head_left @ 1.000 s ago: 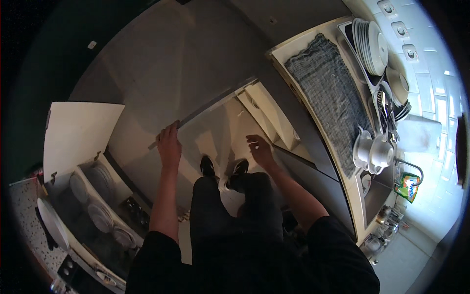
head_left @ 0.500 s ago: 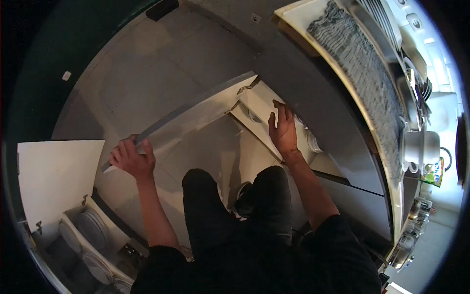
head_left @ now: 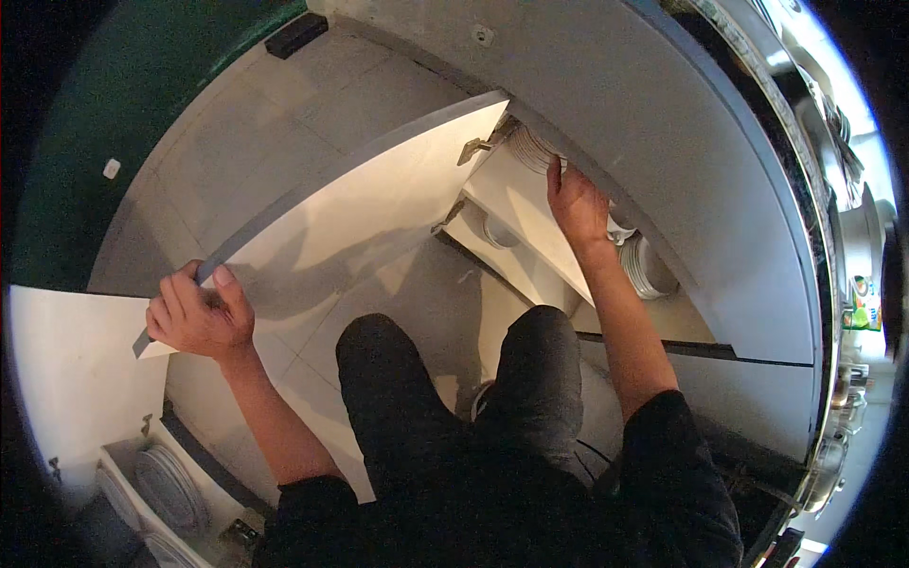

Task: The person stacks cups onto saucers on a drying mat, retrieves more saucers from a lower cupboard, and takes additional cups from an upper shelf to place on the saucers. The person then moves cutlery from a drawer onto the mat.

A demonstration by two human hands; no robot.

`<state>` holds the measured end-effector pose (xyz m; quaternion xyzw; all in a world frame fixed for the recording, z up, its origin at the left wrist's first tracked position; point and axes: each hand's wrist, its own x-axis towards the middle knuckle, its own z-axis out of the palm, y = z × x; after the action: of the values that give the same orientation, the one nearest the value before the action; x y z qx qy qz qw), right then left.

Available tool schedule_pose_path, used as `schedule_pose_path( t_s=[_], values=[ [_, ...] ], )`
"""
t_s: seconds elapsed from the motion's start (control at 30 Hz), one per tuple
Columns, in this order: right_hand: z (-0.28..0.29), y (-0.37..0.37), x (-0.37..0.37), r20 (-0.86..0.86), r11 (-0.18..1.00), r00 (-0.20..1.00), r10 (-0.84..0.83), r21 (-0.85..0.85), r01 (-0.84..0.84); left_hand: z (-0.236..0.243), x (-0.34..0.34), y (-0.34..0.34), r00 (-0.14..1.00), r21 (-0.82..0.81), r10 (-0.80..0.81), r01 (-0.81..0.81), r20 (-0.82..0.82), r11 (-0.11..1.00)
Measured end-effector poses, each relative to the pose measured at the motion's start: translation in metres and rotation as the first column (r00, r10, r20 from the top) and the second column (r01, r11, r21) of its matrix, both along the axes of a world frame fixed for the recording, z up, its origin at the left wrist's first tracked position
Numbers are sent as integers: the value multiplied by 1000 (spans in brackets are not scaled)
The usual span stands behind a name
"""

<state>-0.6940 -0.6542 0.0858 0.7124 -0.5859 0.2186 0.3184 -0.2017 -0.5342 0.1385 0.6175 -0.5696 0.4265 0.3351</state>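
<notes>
My left hand [head_left: 201, 308] grips the outer edge of an open white cabinet door [head_left: 369, 208] with grey edging. My right hand [head_left: 576, 204] reaches into the low cabinet at the upper right, its fingertips at or near a stack of white plates [head_left: 530, 144]; whether they hold anything is hidden. Below and right of that hand, another stack of white dishes [head_left: 644, 270] sits on the shelf [head_left: 511, 194], and a dish [head_left: 497, 230] shows on the lower level. Metal hinges [head_left: 473, 149] join the door to the cabinet.
At the lower left, another open cabinet door [head_left: 90, 379] stands over plates [head_left: 166, 483]. The counter edge [head_left: 805, 237] runs along the right, crowded with dishes and metalware. A dark block [head_left: 296, 35] lies near the green wall [head_left: 114, 104]. My knees are bent above the tiled floor.
I am lower and closer to the cabinet. My right hand has moved up and forward into it. My left hand, gripping the door edge, appears further left, and the plates inside show more.
</notes>
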Motion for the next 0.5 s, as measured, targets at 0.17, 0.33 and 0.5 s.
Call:
schedule_pose_path(
  t_s=[0.17,0.33,0.5],
  values=[
    [-17,-29,-16,-8,1000,1000,-5,21,5,2,2,4,999,8,28,-28,30,1000],
    [-55,-65,-103,-40,941,981,-188,278,192,3,-7,-3,999,-22,-41,41,12,999],
    [-34,-60,-59,-462,958,840,-285,-171,231,0,3,13,999,95,30,-32,19,995]
  ],
)
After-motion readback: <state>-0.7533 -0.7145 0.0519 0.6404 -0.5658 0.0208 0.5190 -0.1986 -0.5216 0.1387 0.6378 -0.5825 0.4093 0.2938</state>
